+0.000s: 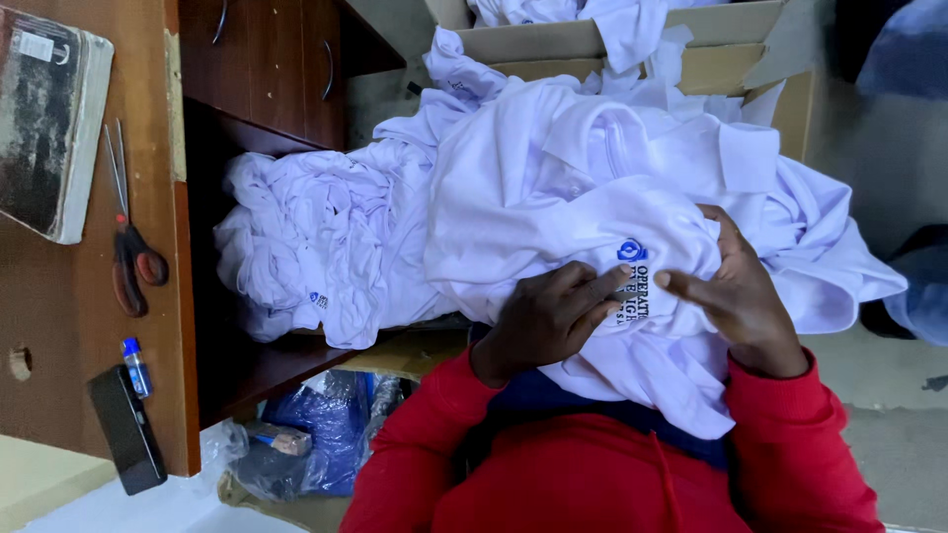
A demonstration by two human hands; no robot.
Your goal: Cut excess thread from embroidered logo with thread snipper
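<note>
Both hands' grip sits on the shirt (592, 227) in the lap; beyond it the carton (731, 59), left of it the worktop (148, 296) (scissors (128, 247) on top).

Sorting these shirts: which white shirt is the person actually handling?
The white polo shirt on the lap, blue emblem facing up, with the left hand and right hand on it; the crumpled shirts by the desk lie untouched.
</note>
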